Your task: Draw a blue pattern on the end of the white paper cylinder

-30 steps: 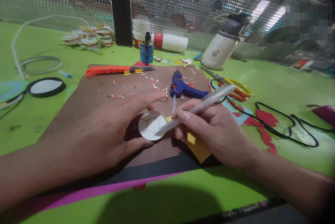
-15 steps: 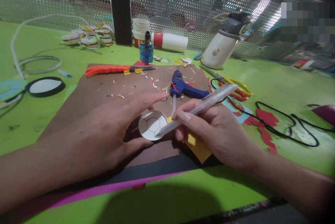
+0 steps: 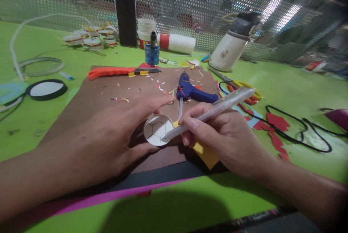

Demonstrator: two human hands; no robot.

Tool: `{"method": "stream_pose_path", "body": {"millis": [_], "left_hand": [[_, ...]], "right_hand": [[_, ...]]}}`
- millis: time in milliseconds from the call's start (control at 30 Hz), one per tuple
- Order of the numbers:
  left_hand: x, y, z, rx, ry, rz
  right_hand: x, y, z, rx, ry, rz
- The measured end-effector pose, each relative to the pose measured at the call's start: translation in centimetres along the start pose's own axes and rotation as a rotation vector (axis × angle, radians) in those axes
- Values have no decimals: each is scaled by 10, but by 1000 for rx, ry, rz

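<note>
A small round white cup base (image 3: 156, 127), drawn with dark lines like a football pattern, faces up over the brown sheet. Thumb and fingers of my left hand (image 3: 119, 124) hold it at its left side and rim. In my right hand (image 3: 217, 131) is a translucent pen (image 3: 225, 104), gripped in a writing hold. The pen's tip rests on the lower right of the disc, at one of the drawn lines. Under my right hand lies a yellow paper piece (image 3: 206, 155). Just beyond the hands is a blue glue gun (image 3: 194, 90) with a clear glue stick.
Brown paper (image 3: 84, 111) with scraps covers the middle of the green table. An orange cutter (image 3: 114, 72), yellow-handled scissors (image 3: 248, 87), a phone (image 3: 125, 20), stacked paper cups (image 3: 181, 44) and a white bottle (image 3: 227, 51) stand or lie farther back. A black cord (image 3: 288, 131) runs at right.
The back end of the pen has tilted a little to the right, its tip still on the disc's lower right. My left hand and the disc have stayed nearly still.
</note>
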State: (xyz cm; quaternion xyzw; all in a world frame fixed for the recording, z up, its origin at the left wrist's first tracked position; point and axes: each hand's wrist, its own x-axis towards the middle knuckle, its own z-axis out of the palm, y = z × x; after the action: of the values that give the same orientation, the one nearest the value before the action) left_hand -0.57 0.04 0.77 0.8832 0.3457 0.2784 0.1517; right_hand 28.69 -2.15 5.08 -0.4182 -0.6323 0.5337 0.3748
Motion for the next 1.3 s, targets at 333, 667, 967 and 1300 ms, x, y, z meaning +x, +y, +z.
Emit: {"method": "stream_pose_path", "body": {"millis": [333, 667, 967, 1300], "left_hand": [[2, 1, -2, -29, -12, -18], [3, 0, -2, 31, -1, 29], [0, 1, -3, 38, 15, 15], [-1, 1, 0, 61, 28, 54]], "right_hand": [[-1, 0, 1, 38, -45, 7], [1, 1, 1, 110, 21, 56], [0, -2, 1, 41, -26, 52], [1, -5, -2, -22, -70, 64]]}}
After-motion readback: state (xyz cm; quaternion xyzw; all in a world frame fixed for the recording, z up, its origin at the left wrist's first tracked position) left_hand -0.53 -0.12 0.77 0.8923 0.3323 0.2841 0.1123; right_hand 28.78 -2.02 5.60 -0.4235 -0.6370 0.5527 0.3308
